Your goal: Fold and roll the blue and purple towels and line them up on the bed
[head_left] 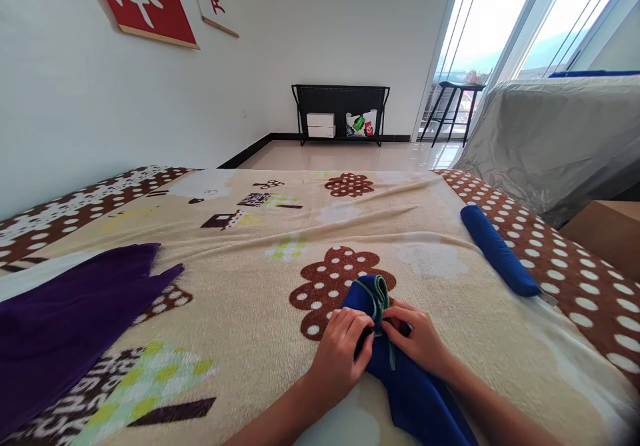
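A blue cloth [417, 399] with green stitched edging lies on the bed in front of me, its far end bunched in layered folds and its near end running out of the bottom of the view. My left hand [343, 349] is closed on the left side of the bunched part. From the other side, my right hand [417, 336] pinches the folds near the green edging. Both sets of fingertips are partly hidden by the fabric. Off to the right lies a tightly rolled blue bundle [499, 251]. Spread at the left is a purple cloth [85, 326].
A cream blanket [240, 286] with brown polka-dot borders covers the bed under everything. Beyond its far edge, a black rack [341, 103] stands by the wall. A plastic-covered piece of furniture [565, 133] and a cardboard box [607, 233] are at the right, near a stool [457, 87].
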A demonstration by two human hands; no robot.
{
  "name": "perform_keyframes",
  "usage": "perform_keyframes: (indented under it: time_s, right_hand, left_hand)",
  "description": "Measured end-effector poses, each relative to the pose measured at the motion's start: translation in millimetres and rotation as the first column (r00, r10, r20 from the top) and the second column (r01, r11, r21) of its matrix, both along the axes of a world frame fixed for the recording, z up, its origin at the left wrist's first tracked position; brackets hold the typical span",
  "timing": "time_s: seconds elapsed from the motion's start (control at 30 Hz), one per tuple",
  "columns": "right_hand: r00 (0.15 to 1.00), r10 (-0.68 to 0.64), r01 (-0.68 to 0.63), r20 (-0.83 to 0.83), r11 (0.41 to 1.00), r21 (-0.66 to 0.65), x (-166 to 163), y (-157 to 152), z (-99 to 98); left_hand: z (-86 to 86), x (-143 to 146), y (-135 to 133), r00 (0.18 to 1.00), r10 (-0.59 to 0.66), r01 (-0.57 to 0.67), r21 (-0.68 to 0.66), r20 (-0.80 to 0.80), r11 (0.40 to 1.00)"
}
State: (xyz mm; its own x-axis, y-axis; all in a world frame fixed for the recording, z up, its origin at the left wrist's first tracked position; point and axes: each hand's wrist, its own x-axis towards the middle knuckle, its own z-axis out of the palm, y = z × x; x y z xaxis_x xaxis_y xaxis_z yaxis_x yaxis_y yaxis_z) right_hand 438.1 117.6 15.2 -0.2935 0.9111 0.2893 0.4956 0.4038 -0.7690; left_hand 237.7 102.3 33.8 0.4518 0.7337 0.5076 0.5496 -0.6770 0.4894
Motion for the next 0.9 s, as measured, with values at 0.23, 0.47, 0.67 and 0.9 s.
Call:
perform_keyframes:
  time_s: [0.23,0.47,0.67,0.9]
  right_hand:
    - [1.000,0.010,-0.010,-0.008,0.999,-0.052,-2.2,2.9,4.9]
    - [0.999,0.038,-0.039,-0.020,0.997,-0.062,-3.6,8.1,1.3]
    - [0.996,0.080,-0.082,-0.045,0.996,-0.040,-3.5,9.6,-1.7]
    - [0.989,0.122,-0.123,-0.079,0.992,-0.013,-3.7,8.9,-2.2]
  left_hand:
    - [-6.4,0.2,2.9,0.998,0.029,-0.028,-0.016,0.048,0.999]
    - [-7.9,1.2,3.2,0.994,0.087,-0.079,-0.110,0.066,0.991]
    - [-7.9,1.3,4.5,0.994,0.100,-0.091,-0.169,0.049,0.981]
    - [-6.3,0.5,5.8,0.995,0.095,-0.089,-0.188,0.022,0.978]
